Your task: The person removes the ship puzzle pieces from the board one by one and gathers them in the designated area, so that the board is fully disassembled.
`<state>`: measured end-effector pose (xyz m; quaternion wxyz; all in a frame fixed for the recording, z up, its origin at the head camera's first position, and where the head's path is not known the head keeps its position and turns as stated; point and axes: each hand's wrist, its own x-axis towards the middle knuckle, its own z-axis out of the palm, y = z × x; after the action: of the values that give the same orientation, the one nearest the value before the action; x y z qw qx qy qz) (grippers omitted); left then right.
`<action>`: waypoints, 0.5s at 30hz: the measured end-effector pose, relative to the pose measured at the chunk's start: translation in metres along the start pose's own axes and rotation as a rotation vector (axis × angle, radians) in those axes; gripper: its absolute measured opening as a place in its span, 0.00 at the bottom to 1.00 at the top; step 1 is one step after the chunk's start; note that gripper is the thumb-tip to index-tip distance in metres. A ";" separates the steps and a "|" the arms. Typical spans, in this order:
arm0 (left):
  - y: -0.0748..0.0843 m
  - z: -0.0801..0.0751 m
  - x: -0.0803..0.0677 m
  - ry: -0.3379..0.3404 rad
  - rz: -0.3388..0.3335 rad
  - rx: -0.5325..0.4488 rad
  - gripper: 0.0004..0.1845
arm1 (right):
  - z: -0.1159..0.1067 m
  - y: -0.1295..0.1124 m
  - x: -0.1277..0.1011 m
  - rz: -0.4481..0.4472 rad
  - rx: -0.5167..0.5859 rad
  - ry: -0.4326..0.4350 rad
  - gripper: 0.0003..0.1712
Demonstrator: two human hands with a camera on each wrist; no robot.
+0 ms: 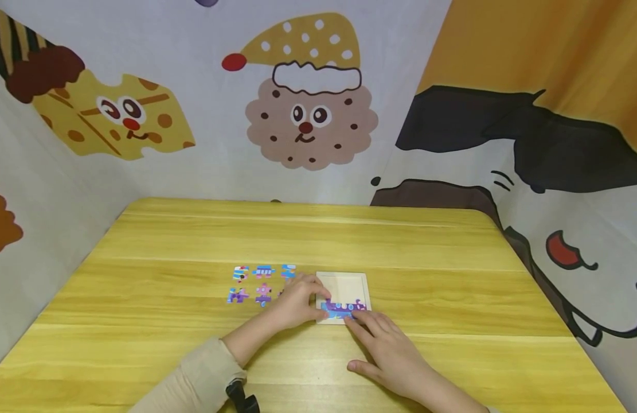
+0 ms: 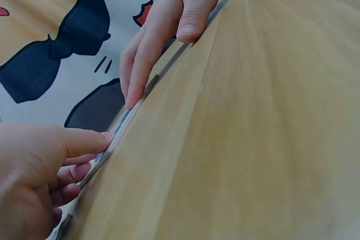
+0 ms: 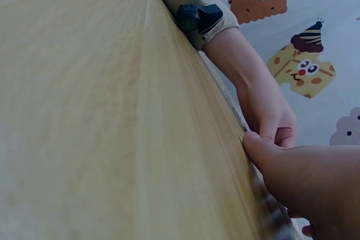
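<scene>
A shallow square wooden puzzle tray [image 1: 344, 281] lies on the table. Along its near side is a row of joined purple and blue puzzle pieces [image 1: 340, 310]. My left hand [image 1: 297, 301] is at the tray's left side, thumb and index finger pinching the left puzzle piece of that row from its near and far sides. The right hand [image 1: 393, 355] has its fairly straight fingertips on the right part of the row, with the thumb spread away over the table. From the left wrist view, the left hand [image 2: 39, 172] and right hand [image 2: 174, 32] meet at the tray's edge.
Several loose puzzle pieces [image 1: 264, 291] lie in two rows left of the tray, some partly hidden by the left hand. The wooden table [image 1: 194, 241] runs back to a cartoon-print cloth [image 1: 194, 178]. A black strap device [image 1: 242, 397] sits by the left sleeve.
</scene>
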<state>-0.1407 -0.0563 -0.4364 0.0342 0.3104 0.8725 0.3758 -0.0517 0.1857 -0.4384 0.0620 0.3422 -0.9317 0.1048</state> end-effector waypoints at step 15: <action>0.002 0.000 -0.003 0.036 -0.007 -0.038 0.14 | 0.001 0.001 0.000 0.002 -0.003 0.001 0.43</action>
<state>-0.1374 -0.0568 -0.4354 0.0255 0.2998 0.8667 0.3978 -0.0521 0.1859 -0.4395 0.0628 0.3410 -0.9322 0.1036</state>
